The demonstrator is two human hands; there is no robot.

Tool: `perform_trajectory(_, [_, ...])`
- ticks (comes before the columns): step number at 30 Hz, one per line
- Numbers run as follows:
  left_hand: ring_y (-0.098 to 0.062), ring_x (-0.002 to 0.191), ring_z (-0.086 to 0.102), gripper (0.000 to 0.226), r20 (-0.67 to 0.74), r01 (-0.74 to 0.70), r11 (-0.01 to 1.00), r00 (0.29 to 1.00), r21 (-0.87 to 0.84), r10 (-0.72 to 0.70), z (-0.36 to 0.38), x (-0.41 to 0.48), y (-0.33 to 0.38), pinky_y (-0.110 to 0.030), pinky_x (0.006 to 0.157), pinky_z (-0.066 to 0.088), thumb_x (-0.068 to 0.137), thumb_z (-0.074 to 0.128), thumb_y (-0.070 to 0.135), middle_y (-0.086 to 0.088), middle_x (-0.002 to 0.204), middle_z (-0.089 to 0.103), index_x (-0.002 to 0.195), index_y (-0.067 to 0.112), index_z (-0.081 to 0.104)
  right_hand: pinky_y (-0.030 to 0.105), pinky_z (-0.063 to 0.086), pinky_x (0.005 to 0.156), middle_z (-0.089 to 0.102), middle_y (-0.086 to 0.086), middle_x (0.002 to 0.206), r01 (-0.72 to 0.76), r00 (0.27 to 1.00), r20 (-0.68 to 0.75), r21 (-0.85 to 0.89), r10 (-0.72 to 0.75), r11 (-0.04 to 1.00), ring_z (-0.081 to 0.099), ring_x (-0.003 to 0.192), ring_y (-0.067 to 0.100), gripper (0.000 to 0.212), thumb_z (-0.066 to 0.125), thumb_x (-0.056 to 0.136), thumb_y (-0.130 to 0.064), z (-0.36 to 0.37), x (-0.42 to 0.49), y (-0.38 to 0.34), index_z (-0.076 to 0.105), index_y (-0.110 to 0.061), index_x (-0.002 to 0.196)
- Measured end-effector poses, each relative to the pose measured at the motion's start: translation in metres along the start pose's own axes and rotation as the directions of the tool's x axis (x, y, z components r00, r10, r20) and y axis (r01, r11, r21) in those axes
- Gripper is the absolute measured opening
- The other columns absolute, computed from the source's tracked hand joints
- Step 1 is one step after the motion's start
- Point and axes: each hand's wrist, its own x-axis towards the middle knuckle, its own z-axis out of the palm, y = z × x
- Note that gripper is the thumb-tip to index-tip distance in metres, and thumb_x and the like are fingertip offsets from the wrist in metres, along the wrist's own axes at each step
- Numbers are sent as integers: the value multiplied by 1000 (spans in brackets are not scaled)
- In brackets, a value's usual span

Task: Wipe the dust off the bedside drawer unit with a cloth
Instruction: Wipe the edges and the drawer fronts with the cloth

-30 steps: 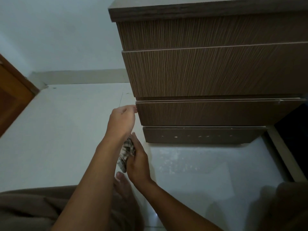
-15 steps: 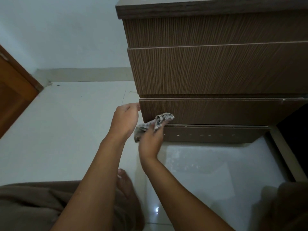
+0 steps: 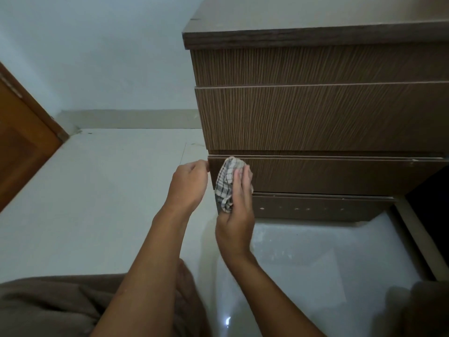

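Observation:
The brown wood-grain drawer unit (image 3: 315,113) stands at the upper right, its lowest drawer front (image 3: 340,175) just above a recessed base panel. My right hand (image 3: 237,207) presses a grey-and-white checked cloth (image 3: 226,183) flat against the left end of that lowest drawer front. My left hand (image 3: 188,184) is curled with its fingertips pinching the left edge of the same drawer front.
Pale tiled floor (image 3: 97,203) spreads to the left and in front of the unit. An orange-brown wooden door (image 3: 21,142) is at the far left. My brown-clothed leg (image 3: 48,310) and a foot lie at the bottom. A dark gap (image 3: 432,198) sits right of the unit.
My right hand rose from low beside my left wrist, carrying the cloth up onto the lowest drawer front. My left hand stayed at the drawer's left edge.

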Motion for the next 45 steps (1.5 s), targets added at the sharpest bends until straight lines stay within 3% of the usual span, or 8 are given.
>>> perform_trajectory(3, [-12, 85, 59, 44, 4, 27, 1000, 1000, 7, -27, 0, -1, 2, -21, 68, 40, 87, 26, 35, 3, 88, 66, 86, 19, 68, 48, 34, 112, 10, 2, 159, 146, 984, 136, -258, -113, 955, 2, 148, 25, 95, 57, 71, 24, 6, 24, 12, 27, -19, 150])
perform_trajectory(7, [-6, 90, 60, 51, 37, 42, 999, 998, -31, -41, -3, -1, 4, -25, 73, 41, 82, 20, 42, 4, 93, 69, 86, 24, 68, 46, 10, 114, -13, -6, 156, 298, 859, 511, -450, -31, 842, -29, 140, 12, 91, 56, 78, 17, 6, 15, 35, 19, -20, 153])
perform_trajectory(12, [-9, 97, 62, 42, -58, 81, 993, 995, -86, -87, 5, -1, -1, -32, 84, 43, 86, 29, 38, 6, 98, 70, 85, 27, 69, 17, 28, 112, 32, -14, 154, -214, 806, 551, -66, 214, 975, 23, 139, -10, 76, 46, 82, 15, -29, -12, 49, 44, -31, 143])
perform_trajectory(17, [-9, 82, 59, 26, -112, 139, 971, 980, -194, -162, 28, -4, -23, -32, 76, 46, 89, 54, 34, 18, 72, 60, 64, 31, 60, 37, 54, 91, 69, 12, 117, -826, 562, 502, 387, 657, 410, 68, 105, 24, 30, 47, 96, -1, -54, -3, 48, 63, -14, 118])
perform_trajectory(21, [-2, 83, 57, 21, -131, 154, 967, 974, -204, -183, 52, -12, -42, -29, 79, 48, 96, 48, 24, 25, 84, 58, 105, 32, 66, 47, 54, 89, 68, 22, 114, -829, 419, 553, 557, 720, 55, 67, 104, 36, 32, 55, 92, -2, -73, 4, 55, 58, 2, 123])
perform_trajectory(27, [-20, 102, 56, 40, -171, 215, 961, 954, -172, -244, 71, -13, -54, -35, 93, 48, 96, 45, 20, 0, 122, 61, 134, 19, 54, 45, 56, 87, 73, 16, 105, -826, 458, 335, 503, 823, 255, 71, 94, 30, 22, 66, 88, -5, -105, 6, 74, 66, -5, 110])
perform_trajectory(35, [-34, 108, 59, 34, -188, 327, 914, 908, -239, -375, 95, -8, -69, -48, 97, 48, 95, 50, 23, -10, 119, 63, 127, 15, 58, 13, 54, 74, 70, -20, 94, -655, 719, -45, 290, 693, 698, 66, 87, -5, 24, 61, 92, -7, -165, 13, 101, 68, -24, 107])
perform_trajectory(45, [-30, 110, 59, 35, -237, 353, 852, 855, -387, -462, 108, 6, -79, -45, 98, 48, 93, 57, 27, -10, 122, 62, 127, 19, 57, 32, 54, 86, 64, -3, 120, -580, 747, -455, -89, 485, 809, 65, 100, 18, 47, 58, 88, 1, -239, 26, 141, 62, -24, 128])
